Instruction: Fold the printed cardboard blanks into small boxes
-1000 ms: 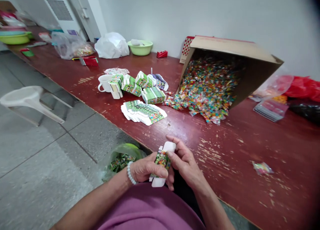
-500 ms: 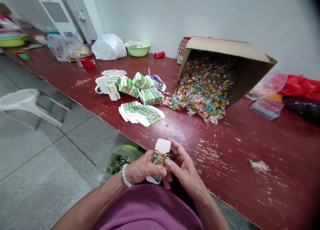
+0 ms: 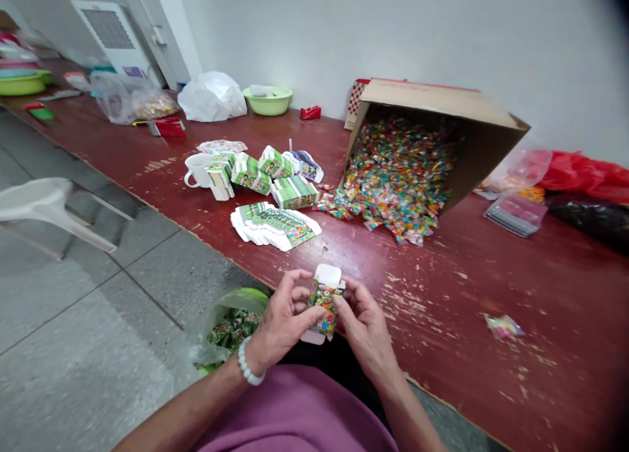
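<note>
Both hands' grip on small carton (image 3: 324, 301): left hand (image 3: 282, 321), right hand (image 3: 363, 324).

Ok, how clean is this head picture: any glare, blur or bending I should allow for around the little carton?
Head view: soft, even light, weak shadows; the small printed cardboard carton between left hand and right hand is fairly sharp; pale sheen on the worn dark-red wooden table; corners darken, strongest at right; wide-angle bending curves the table edge; the tipped brown cardboard box looks stretched.
</note>
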